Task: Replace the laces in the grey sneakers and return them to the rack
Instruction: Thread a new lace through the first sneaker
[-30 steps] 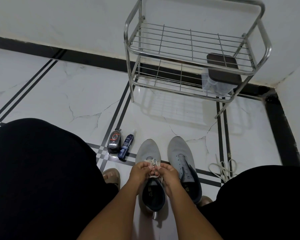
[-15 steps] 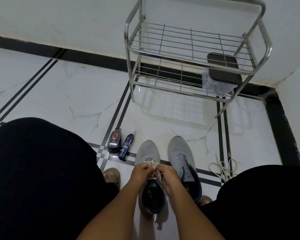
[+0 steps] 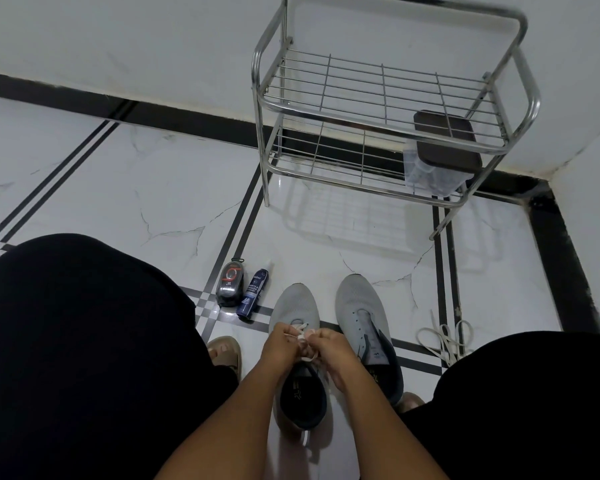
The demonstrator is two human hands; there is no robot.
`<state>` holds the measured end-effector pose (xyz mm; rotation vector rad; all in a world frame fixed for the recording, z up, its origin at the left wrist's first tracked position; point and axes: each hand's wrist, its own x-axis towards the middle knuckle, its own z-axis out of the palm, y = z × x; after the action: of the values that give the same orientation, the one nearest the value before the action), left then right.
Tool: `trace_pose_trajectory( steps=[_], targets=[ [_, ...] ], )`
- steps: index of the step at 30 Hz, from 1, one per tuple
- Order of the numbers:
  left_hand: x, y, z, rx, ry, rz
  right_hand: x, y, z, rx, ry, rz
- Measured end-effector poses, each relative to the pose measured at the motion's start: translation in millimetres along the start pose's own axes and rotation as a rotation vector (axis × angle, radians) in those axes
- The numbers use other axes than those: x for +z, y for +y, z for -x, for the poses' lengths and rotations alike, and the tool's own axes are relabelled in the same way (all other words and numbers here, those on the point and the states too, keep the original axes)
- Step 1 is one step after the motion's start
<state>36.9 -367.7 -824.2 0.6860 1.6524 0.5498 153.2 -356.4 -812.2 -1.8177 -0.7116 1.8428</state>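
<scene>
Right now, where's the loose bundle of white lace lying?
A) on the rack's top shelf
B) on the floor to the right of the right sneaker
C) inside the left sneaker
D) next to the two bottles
B: the loose white lace lies on the floor tile to the right of the right sneaker, apart from it; the rack and the two bottles are elsewhere.

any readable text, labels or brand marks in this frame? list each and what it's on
Blue spray bottle: white lettering along its side, too blurred to read.
Dark polish container: red-and-white ring mark with small print below, unreadable.
Left sneaker insole: pale logo, too dim to read.
Right sneaker collar: small light mark, unreadable.
Nothing else carries text.
</scene>
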Motion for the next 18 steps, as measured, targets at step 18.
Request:
trace_pose_trajectory(
  steps=[18],
  targets=[
    [7, 11, 4, 0.003, -0.046, -0.114, 8, 6, 18, -0.482, 0.326, 1.021]
  ],
)
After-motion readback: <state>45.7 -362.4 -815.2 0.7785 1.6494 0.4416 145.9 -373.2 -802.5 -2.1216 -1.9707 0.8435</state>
